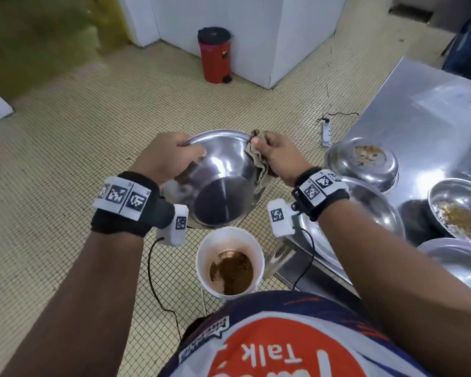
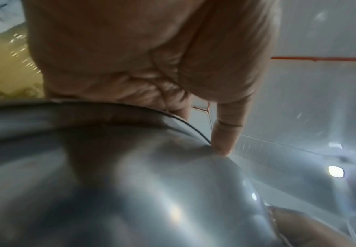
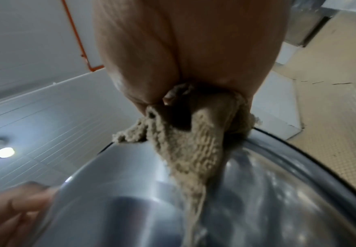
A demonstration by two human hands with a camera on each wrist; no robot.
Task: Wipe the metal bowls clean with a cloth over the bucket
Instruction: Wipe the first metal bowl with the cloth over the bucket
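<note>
A: So how far along is this? One metal bowl (image 1: 220,180) is being held tilted above the white bucket (image 1: 230,261), and its inside already looks shiny, no food to be seen. Brown slop can be seen down in the bucket.

B: Not nearly done, I'd guess. At least two dirty bowls (image 1: 365,159) with food residue are left waiting on the steel surface (image 1: 419,104) to the right.

A: And the grip?

B: The bowl's left rim is gripped by the left hand (image 1: 166,156), with fingers (image 2: 225,133) curled over the edge. The beige cloth (image 1: 259,161) is pinched in the right hand (image 1: 278,156), bunched and pressed on the right rim, with a tail draped inside the wall.
</note>
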